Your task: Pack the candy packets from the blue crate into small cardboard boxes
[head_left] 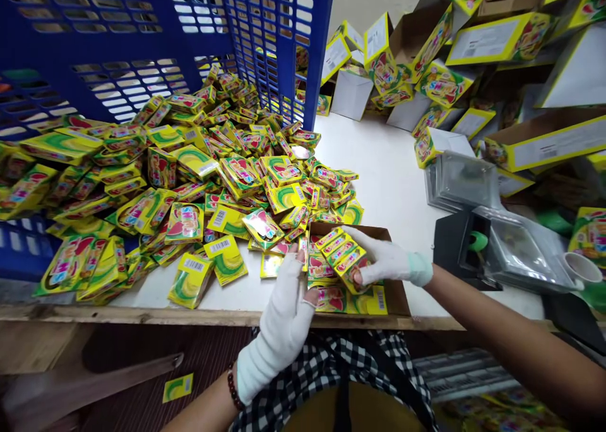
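Observation:
My right hand (386,259), in a white fingerless glove, grips a stack of several small yellow fruit-print boxes (341,252). The stack is tilted above an open brown carton (398,299) at the table's front edge. Inside the carton lie more of the same small boxes (330,299), partly hidden under the stack and the hand. My left hand (286,309), gloved too, rests at the carton's left side with fingers stretched and thumb apart, nothing visible in it. Beyond it spreads a large heap of the small boxes (241,176).
A blue plastic basket (315,53) on its side holds much of the heap. Printed cartons (492,40) pile up at the back right. Clear plastic cases (466,179), a black tape dispenser (454,242) and a white cup (580,268) stand right. One box (178,388) lies below the table.

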Action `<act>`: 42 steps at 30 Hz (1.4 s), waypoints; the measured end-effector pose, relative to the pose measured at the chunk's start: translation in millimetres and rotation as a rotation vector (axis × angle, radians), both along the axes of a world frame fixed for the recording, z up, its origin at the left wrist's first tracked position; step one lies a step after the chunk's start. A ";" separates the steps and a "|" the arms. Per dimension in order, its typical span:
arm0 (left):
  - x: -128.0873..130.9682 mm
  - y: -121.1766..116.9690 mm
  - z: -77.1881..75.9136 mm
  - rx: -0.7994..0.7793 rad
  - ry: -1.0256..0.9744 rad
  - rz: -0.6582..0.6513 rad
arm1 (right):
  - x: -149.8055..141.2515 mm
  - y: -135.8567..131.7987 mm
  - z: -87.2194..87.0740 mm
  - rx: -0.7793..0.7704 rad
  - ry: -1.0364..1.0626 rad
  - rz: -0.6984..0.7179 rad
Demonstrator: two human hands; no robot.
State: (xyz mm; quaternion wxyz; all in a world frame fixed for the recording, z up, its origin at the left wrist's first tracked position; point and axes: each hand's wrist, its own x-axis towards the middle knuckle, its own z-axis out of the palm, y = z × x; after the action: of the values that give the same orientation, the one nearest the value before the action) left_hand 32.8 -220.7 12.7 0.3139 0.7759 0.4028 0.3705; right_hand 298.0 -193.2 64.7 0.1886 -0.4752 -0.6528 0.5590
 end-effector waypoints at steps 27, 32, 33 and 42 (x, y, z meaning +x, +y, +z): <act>-20.8 -36.4 -20.0 -0.372 -0.195 0.034 | -67.8 -20.9 -10.6 0.149 -0.445 -0.102; -18.6 -7.0 -3.6 -0.335 -0.152 0.143 | -64.1 -30.2 -8.4 0.133 -0.433 -0.160; -15.5 1.9 -1.0 -0.340 -0.131 0.151 | -64.1 -32.6 -9.3 0.140 -0.429 -0.183; 8.0 61.0 12.6 -0.379 0.138 0.071 | -57.1 -25.1 -15.5 0.253 -0.263 0.088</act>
State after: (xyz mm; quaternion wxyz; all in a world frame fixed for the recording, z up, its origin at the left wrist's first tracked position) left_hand 40.8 -159.7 25.4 0.4126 0.7117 0.5131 0.2448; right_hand 240.8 -218.3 49.2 0.1352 -0.4876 -0.7570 0.4134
